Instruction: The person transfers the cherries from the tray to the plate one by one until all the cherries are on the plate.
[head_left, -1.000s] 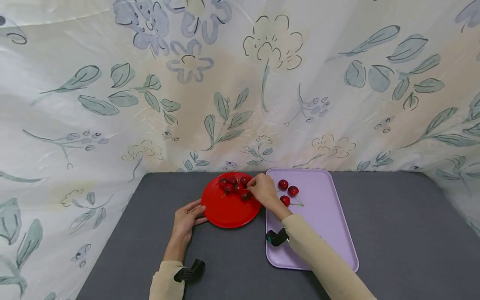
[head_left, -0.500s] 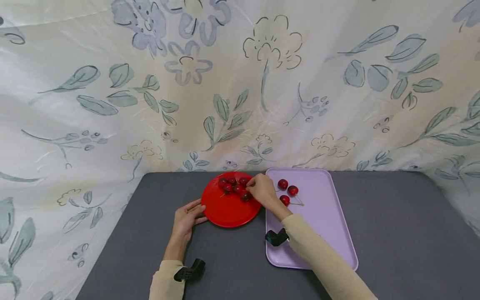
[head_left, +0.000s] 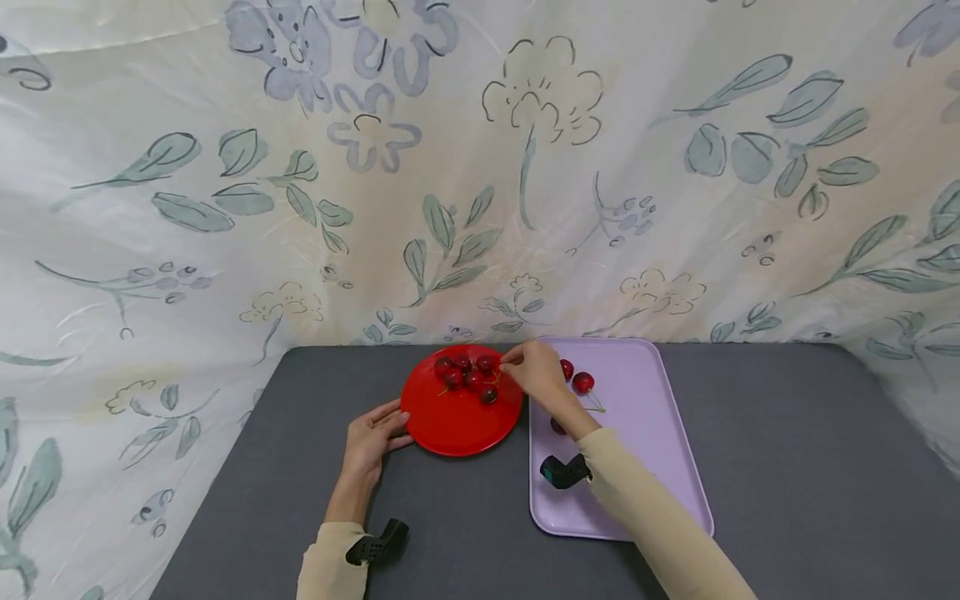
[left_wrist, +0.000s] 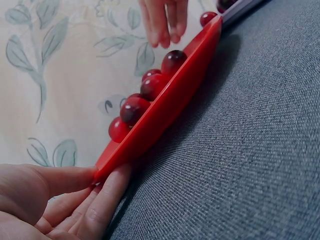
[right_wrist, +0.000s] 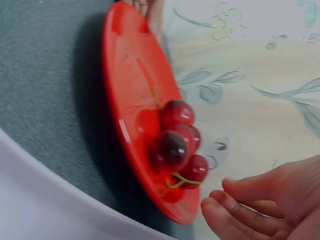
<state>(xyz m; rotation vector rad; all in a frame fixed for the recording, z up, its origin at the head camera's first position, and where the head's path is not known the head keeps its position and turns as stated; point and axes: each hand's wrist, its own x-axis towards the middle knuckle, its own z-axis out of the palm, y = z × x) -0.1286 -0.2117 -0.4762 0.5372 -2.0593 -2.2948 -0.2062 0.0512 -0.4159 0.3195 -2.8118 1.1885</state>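
While my left hand [head_left: 372,433] grips the red plate [head_left: 457,429] by its left rim, my right hand [head_left: 536,369] hangs over the plate's far right edge, near the cherries [head_left: 474,381]. From the left wrist I see my thumb [left_wrist: 70,177] lying against the upper side of that rim, with fingers underneath it, so the plate is pinched between them. My right fingers are gently bent, their tips close together, and the thumb is a narrow gap away from them. In the left wrist view those fingertips [left_wrist: 165,40] sit above the fruit and apart from it.

At least six cherries lie on the plate, bunched toward its far side and touching or nearly touching one another, shiny and red, with a few darker ones among them. A thin greenish-yellow stem [right_wrist: 189,180] curves out from the group beside my right fingertips, and another stem [right_wrist: 156,97] points back across the plate.

Just to the right of the plate lies a lilac rectangular tray [head_left: 637,433], which my right forearm crosses. On it I can make out a cherry with a long stem [head_left: 582,382], one partly hidden behind my hand, and one mostly covered by my wrist. Both of my sleeves are beige [head_left: 660,517], and a black wrist camera [head_left: 564,472] sits at each cuff. Everything rests on a dark grey cloth surface [head_left: 787,450] before a pale floral curtain [head_left: 540,250].
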